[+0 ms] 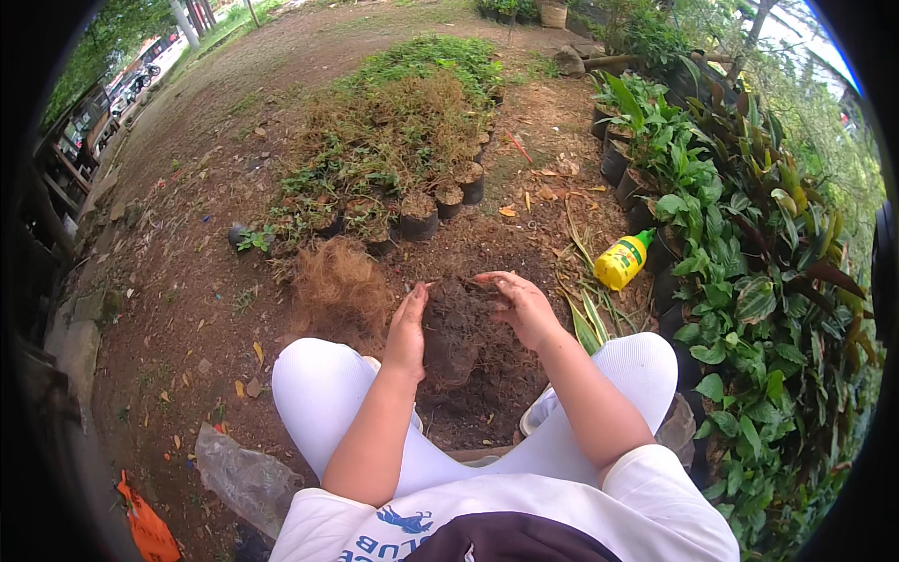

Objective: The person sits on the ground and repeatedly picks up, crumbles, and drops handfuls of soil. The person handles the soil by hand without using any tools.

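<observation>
A dark clump of soil and fibrous roots (453,330) stands between my two hands, above loose soil in front of me. My left hand (409,330) lies along its left side, the palm turned inward and fingers nearly straight. At its upper right, my right hand (521,309) curls soil-smeared fingers against the clump and its stray fibres. Part of each set of fingertips is hidden by the soil. Left of the clump is a loose heap of brown coconut-like fibre (340,288). Dark loose soil (470,414) spreads below, between my shoes.
Ahead stand rows of small black plant bags (419,216), with green and dried plants. A yellow bottle with a green cap (622,261) lies at right, beside dense potted foliage (730,281). Clear plastic (246,478) and an orange bag (146,520) lie at lower left.
</observation>
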The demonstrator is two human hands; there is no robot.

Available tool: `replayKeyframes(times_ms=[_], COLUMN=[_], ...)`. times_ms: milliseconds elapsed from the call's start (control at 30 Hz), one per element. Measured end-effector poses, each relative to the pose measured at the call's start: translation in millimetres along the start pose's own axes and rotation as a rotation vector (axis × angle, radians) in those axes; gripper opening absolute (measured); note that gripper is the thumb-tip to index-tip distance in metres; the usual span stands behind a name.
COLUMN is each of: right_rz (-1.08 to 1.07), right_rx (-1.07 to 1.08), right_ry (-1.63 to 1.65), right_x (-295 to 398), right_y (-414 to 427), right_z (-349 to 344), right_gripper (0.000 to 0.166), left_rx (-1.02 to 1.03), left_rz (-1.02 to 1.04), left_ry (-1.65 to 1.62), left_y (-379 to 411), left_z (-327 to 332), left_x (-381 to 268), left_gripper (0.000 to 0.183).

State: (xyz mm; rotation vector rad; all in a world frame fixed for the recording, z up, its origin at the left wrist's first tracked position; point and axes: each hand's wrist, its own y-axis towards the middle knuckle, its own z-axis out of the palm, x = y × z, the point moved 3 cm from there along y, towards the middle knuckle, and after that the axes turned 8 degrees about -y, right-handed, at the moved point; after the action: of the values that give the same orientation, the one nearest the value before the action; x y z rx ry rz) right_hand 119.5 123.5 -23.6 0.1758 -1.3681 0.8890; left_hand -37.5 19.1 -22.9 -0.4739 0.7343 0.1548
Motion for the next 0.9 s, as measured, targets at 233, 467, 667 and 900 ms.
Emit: replayKeyframes(times_ms=[233,467,667,900], right_rz=[-0.033,-0.261,-0.366,-0.183], right_rx=[0.050,-0.142,-0.505,-0.471], right_ry=[0.005,-0.511,-0.843,-0.904], right_x=[-17,11,4,-3], right_y=[-4,-3,7,13], right_z=[2,-5,-26,-41], right_gripper=[0.042,0.009,0.013,0.028], left_rx=[0.126,0.183,0.274,0.037], left_rz=[0.060,0.021,0.045,-0.041], left_ry=[0.324,0.204,0.270,-0.080], left_y=[-6,-4,-11,-32], left_z=[27,27,42,50], left_x=[4,12,6,-11], left_gripper=[0.068,0.069,0.070,0.066])
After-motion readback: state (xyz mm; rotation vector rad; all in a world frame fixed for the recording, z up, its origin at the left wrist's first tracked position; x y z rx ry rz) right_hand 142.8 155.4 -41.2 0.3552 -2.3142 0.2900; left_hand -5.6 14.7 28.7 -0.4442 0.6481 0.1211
